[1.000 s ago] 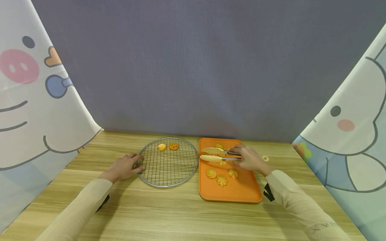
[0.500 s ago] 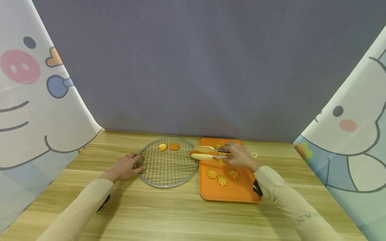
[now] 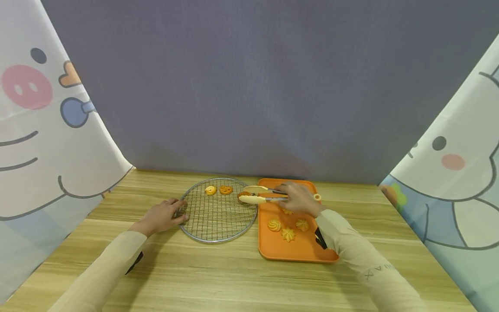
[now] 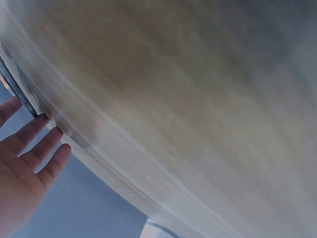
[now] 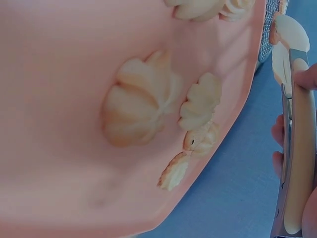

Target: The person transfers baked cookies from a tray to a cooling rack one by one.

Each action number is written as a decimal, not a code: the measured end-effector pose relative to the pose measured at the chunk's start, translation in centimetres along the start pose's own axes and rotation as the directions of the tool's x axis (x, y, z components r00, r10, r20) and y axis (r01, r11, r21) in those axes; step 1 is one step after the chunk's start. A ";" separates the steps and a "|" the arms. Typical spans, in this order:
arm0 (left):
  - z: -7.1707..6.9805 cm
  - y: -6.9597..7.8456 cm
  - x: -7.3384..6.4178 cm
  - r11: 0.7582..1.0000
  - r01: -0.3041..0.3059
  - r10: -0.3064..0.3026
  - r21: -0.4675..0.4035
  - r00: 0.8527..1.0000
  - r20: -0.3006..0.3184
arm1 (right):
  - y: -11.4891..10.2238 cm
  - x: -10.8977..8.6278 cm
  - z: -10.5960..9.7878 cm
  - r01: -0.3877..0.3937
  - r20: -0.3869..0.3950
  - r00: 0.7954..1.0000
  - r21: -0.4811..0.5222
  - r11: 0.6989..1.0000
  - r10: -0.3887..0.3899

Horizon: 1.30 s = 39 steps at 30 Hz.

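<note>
Leftward, toward 9 o'clock, the tongs with cream scalloped tips and metal arms [image 3: 251, 199] have travelled since one second ago, from above the tray to the rack's edge. Between their tips sits a brown cookie [image 3: 241, 195], partly hidden, at about 2 o'clock of the round wire rack with grey metal rim [image 3: 218, 216]; whether it touches the mesh, I cannot tell. The right hand [image 3: 298, 199] pinches the tongs, thumb on one arm and fingers on the other.

At 9 o'clock of the rack rests the left hand [image 3: 161, 216], its fingers spread and touching the rim. Near 11 o'clock lies a pale yellow round cookie [image 3: 210, 190], near 1 o'clock a brown pretzel-shaped cookie [image 3: 226, 190].

At 3 o'clock of the rack is the orange rectangular plastic tray [image 3: 296, 251]. On it lie a golden swirl cookie [image 3: 274, 225], two golden flower-shaped cookies [image 3: 288, 234], and others partly covered. Beneath everything is the wood-grain table [image 3: 218, 277]; at 12 o'clock hangs a grey-blue cloth [image 3: 249, 95].
</note>
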<state>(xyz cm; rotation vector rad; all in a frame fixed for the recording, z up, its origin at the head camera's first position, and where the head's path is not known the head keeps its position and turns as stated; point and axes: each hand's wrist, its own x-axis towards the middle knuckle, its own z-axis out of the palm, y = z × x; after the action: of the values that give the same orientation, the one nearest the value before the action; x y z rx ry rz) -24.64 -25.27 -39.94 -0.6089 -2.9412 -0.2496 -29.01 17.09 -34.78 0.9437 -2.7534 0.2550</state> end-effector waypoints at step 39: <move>-0.2 0.3 -0.1 1.000 0.002 -0.002 0.007 1.000 -0.001 | -0.4 2.4 1.3 -0.074 0.064 0.995 0.007 0.997 0.073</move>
<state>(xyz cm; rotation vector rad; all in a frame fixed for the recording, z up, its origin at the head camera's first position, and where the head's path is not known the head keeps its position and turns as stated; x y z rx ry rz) -24.45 -25.10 -39.73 -0.6050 -2.9405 -0.2398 -30.75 15.07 -35.40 0.8682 -2.8511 0.2551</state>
